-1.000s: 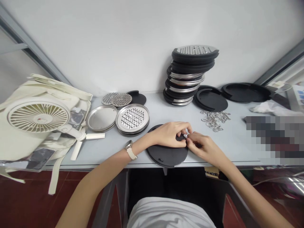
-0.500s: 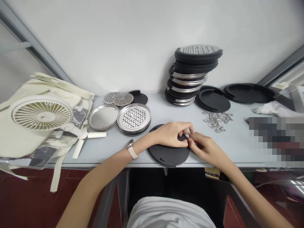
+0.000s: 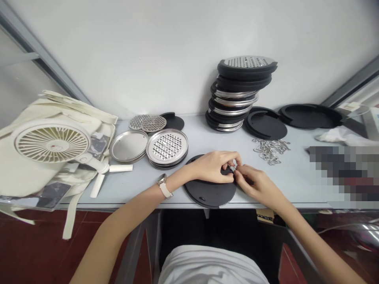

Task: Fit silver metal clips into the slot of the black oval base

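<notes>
Two Hands Meet at a Small Metal Piece Over a Black Disc

The left hand (image 3: 215, 167) lies across a round black disc (image 3: 211, 193) near the front edge of the bench (image 3: 142, 187), its fingers curled nearly closed around a dark piece (image 3: 225, 171); whether that belongs to the disc cannot be told. Beside it, the right hand (image 3: 252, 182) has its fingers drawn together in a pinch at a small shiny metal piece (image 3: 232, 168), which sits between the two hands above the disc's right side.

Beyond the right hand lies a loose pile of metal clips (image 3: 270, 149), just in front of a round black holder (image 3: 266, 124). A tall, leaning stack of black holders and metal discs (image 3: 237, 96) stands by the wall. Left of the black disc, a grater disc (image 3: 167, 147) tops a low pile, next to plain metal discs (image 3: 128, 146). A white handheld fan (image 3: 53, 142) rests at far left.
</notes>
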A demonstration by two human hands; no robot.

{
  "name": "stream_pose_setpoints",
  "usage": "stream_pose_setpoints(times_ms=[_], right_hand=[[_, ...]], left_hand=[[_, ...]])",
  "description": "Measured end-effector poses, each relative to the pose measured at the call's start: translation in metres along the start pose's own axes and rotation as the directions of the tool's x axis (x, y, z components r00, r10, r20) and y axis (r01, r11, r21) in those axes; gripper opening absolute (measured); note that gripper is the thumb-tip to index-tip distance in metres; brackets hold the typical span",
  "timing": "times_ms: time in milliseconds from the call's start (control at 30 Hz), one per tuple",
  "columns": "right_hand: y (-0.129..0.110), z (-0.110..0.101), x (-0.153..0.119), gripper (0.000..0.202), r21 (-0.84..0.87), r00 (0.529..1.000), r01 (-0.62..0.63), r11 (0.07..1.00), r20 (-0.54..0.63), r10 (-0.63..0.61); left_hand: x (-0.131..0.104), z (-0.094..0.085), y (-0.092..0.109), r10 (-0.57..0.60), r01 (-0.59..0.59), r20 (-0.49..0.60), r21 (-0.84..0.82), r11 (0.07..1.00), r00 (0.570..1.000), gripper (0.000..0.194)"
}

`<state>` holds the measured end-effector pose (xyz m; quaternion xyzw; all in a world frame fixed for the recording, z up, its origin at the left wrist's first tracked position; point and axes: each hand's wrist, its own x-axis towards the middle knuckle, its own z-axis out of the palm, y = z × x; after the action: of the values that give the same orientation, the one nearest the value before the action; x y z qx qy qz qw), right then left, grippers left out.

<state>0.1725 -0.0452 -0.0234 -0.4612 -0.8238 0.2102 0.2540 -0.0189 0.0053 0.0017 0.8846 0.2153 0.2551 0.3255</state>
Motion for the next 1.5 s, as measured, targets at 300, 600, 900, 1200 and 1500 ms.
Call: stream_pose_setpoints(times_ms=[300,600,900,1200,1500], right_hand=[[0.0021,0.0008,0.0012,0.027,-0.023,1.000,0.000,1.000,0.013,0.001],[0.0016,-0.0004,0.0011,0.027,0.004,0.999,0.006,1.000,0.035,-0.006],[-0.0007,-0.0011,0.0005,0.024,0.001,0.999,0.016,1.000,0.030,-0.016],[0.0013,-0.0004,-0.0006,0.023,0.016,1.000,0.012,1.000,0.013,-0.012],[0.0017,-0.0004,-0.0002,0.024,0.037,1.000,0.010,0.999,0.003,-0.010]], left_hand=[[0.0004,-0.0011,0.0019,0.040,-0.040,0.005,0.043,0.998,0.999,0.030],[-0.0002,0.0004,-0.0022,-0.011,0.010,0.023,0.048,0.999,1.000,0.036],[0.0008,-0.0010,0.0005,-0.038,0.037,0.032,0.036,0.999,0.999,0.036],[0.0005,-0.0006,0.0000,-0.031,0.031,0.029,0.016,0.999,0.999,0.036],[0.0004,-0.0010,-0.0009,-0.011,0.011,0.025,0.006,1.000,1.000,0.036]])
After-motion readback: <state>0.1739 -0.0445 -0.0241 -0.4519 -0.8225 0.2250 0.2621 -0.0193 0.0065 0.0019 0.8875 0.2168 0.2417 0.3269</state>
